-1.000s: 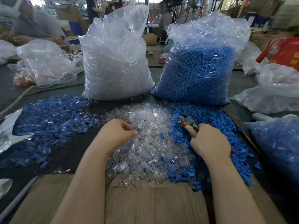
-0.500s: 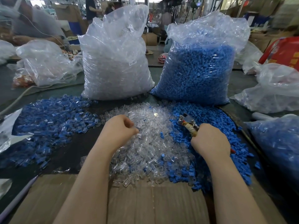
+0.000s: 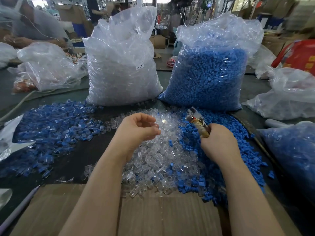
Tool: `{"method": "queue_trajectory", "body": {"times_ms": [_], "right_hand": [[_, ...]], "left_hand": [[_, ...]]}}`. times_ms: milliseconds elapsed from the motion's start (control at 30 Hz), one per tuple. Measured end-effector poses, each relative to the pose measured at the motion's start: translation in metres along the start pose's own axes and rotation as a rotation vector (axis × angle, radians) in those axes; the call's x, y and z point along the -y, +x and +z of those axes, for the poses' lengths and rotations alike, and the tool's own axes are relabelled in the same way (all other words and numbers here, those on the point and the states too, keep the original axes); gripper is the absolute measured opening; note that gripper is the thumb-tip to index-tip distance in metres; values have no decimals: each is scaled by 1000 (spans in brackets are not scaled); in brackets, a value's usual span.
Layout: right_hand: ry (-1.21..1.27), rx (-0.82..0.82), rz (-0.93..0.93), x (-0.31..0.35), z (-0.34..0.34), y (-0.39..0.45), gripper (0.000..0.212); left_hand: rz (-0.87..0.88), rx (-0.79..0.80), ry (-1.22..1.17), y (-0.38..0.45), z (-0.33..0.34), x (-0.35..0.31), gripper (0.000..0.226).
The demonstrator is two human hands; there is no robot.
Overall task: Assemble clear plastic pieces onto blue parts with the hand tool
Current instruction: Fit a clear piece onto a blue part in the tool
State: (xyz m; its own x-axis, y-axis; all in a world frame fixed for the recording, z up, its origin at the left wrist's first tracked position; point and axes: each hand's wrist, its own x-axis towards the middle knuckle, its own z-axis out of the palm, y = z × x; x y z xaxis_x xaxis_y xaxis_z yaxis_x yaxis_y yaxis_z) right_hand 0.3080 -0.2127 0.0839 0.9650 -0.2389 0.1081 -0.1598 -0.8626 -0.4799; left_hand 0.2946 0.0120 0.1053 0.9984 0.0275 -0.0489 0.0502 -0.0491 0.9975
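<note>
A flat sheet of corrugated brown cardboard (image 3: 153,215) lies nearest, matt and ribbed, under both forearms. Beyond its far edge a heap of clear plastic pieces (image 3: 158,160) spreads, small glossy tube-like shapes, directly below and around the left hand (image 3: 138,129). That hand is turned palm-up above the heap, fingers loosely curled with a gap between thumb and fingertips; whether a clear piece sits inside the curl cannot be told. Just to its right, the right hand (image 3: 219,143) is wrapped round the handles of the hand tool (image 3: 198,123), whose blurred metal head points up and away from the fist. Under and to the right of that fist lie loose blue parts (image 3: 219,178), small, blocky and matt. Well left of the left hand, a pile of assembled blue-and-clear pieces (image 3: 49,132) covers the dark tabletop (image 3: 80,155). Farther out stand two crinkled transparent sacks: the bag of clear pieces (image 3: 121,72) beyond the left hand, the bag of blue parts (image 3: 209,75) beyond the tool.
</note>
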Motion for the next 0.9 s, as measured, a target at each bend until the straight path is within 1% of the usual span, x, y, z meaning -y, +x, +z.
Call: {"method": "queue_trajectory", "body": {"times_ms": [167,233,300,400,533,700,800,900], "right_hand": [[255,-22,-56,4,-4,0,6],[368,-19,-87,6,-6,-1,7],[432,-23,-118,8,-6,-3,14],[487,-57,-155,11,-8,-6,18],[595,-109,-230,18,-11,-10,10],[704,-132,-338,31,-13,-18,12],[692,-139,-368,38,-11,-22,13],[649,-195,-379,41,-9,-25,14]], "left_hand": [[45,-38,-10,-2,9,-1,29],[55,-62,-14,-3,13,-1,24],[61,-92,-19,-4,18,0,19],[59,-123,-50,-4,27,1,15],[57,-116,-142,-7,36,-2,9],[52,-128,-169,-11,45,-4,6],[55,-142,-169,-11,49,-6,6],[62,-146,-188,-12,50,-8,5]]}}
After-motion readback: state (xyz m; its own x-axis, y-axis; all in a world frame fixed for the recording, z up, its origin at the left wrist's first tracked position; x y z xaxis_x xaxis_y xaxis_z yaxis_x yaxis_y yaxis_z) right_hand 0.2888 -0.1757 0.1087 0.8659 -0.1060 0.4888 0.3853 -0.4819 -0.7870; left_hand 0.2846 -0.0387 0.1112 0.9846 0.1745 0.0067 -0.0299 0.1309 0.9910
